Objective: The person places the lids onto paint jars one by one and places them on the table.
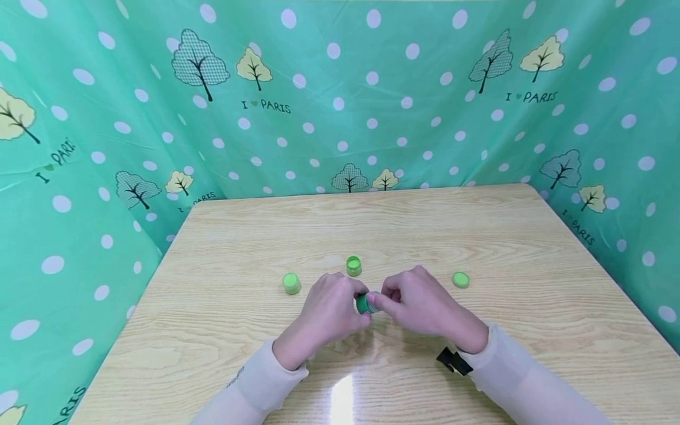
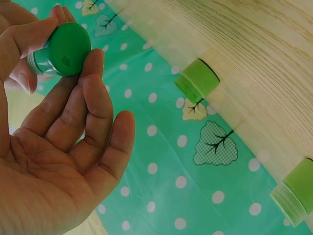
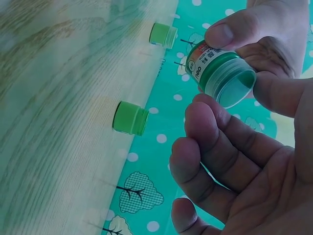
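Head view: past a squat light-green jar [image 1: 291, 283], your left hand [image 1: 332, 307] grips the dark-green body of a labelled jar [image 1: 363, 304], seemingly to steady it, with a second light-green jar [image 1: 353, 267] standing beyond. Your right hand [image 1: 422, 300] pinches the labelled jar's rounded, translucent, plastic-looking end, probably for purchase, and a flat green disc [image 1: 461, 280] lies farther right on the wood-grained tabletop [image 1: 223, 248].

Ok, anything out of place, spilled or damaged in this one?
No spill or damage shows. Only the loose lid stands out slightly: it lies right of the right hand, well apart from the uncapped jar.
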Demonstrator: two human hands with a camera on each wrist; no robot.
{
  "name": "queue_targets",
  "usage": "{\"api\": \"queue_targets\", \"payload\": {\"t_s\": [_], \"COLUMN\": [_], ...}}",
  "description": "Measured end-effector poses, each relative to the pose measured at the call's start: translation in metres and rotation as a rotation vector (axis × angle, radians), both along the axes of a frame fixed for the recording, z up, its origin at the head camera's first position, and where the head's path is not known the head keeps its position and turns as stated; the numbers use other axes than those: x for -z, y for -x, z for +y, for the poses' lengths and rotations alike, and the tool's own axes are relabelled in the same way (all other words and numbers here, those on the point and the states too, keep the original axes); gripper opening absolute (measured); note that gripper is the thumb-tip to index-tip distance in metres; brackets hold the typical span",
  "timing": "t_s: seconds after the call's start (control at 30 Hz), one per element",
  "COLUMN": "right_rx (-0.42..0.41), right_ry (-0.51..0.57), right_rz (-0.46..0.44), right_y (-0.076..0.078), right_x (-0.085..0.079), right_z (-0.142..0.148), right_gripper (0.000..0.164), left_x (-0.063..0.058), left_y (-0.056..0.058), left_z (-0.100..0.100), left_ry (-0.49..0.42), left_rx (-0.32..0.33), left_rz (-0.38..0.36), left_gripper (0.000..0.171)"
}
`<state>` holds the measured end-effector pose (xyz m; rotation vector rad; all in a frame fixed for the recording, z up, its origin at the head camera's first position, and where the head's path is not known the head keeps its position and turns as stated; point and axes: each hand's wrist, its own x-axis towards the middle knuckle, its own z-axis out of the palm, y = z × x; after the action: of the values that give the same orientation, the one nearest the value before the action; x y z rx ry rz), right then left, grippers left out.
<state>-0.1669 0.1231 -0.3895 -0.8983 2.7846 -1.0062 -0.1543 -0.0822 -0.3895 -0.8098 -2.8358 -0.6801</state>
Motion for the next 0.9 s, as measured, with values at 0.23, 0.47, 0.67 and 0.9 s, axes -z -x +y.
{"api": "queue_targets", "payload": {"t_s": [0.23,0.47,0.67,0.9], "right_rx": [0.015,0.038,0.002,-0.074], "right_ry": [-0.02,-0.031,0.027,0.039], "right_rz": [0.007,0.02,0.071,0.118], "right_y": [-0.0005,0.0003,0.0002,-0.0005], "right_x": [0.0016,-0.0006,-0.0048,-0.0059], "right_z": [-0.0006,0.0012,0.002,0.0021], "right_gripper": [0.046,0.045,0.024,0.031], "left_x": [-0.001,-0.0008,-0.0009,-0.0006], "left_y": [-0.0006,-0.0001,0.0002,0.0007], "left_z": [0.0001,-0.0001,-0.0005,-0.0005], "left_ry": [0.003,-0.001,-0.003,-0.02], "left_rx": [-0.004,-0.007,-0.001,0.007], "left_rz": [-0.007,-0.013,-0.013,-0.005], "left_gripper": [0.016,0.015,0.015,0.013]}}
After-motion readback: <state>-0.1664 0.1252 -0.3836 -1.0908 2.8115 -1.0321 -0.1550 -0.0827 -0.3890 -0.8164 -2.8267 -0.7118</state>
